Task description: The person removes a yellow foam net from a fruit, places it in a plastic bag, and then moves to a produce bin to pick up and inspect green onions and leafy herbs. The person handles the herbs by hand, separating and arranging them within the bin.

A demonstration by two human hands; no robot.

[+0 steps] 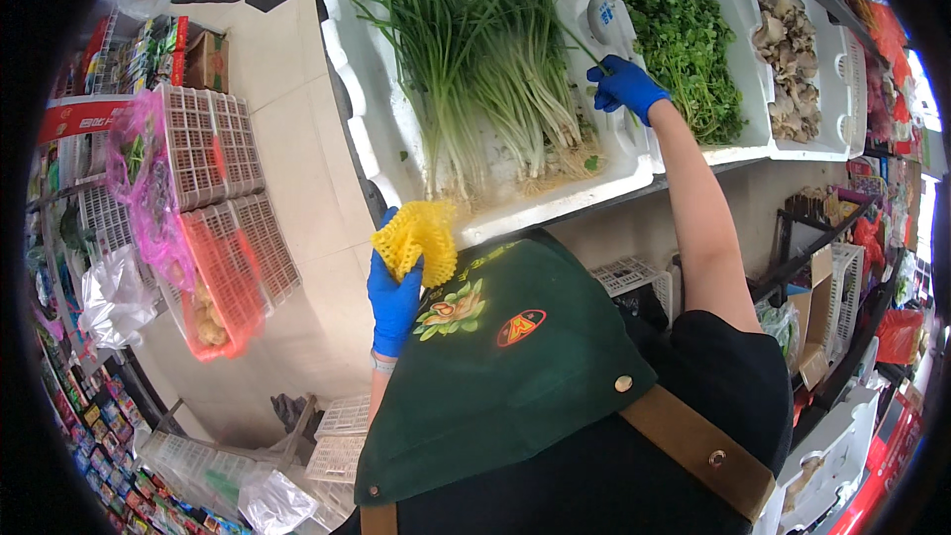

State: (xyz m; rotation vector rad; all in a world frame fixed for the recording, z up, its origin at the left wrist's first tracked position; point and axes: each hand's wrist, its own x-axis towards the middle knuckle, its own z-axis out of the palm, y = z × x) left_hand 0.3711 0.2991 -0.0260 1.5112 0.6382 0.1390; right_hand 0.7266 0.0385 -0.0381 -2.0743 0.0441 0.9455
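Note:
My left hand point(395, 290), in a blue glove, grips crumpled yellow foam netting point(417, 241) beside the near left corner of a white foam box point(483, 227). Inside that box lie green onions point(483, 74), their roots towards me. My right hand point(628, 89), gloved in blue too, is closed around a thin green stalk point(583, 44) above the wall between this box and a foam box of cilantro point(683, 52). The stalk's tip points away to the upper left; its lower part is mostly hidden by the fingers.
Oyster mushrooms point(787, 52) fill another foam box at the right. Stacked plastic crates point(215, 148) stand on the floor at the left, with potatoes point(209, 319) in one under red film. Pink plastic film point(148, 186) hangs beside them. Shelves hold packaged goods at both sides.

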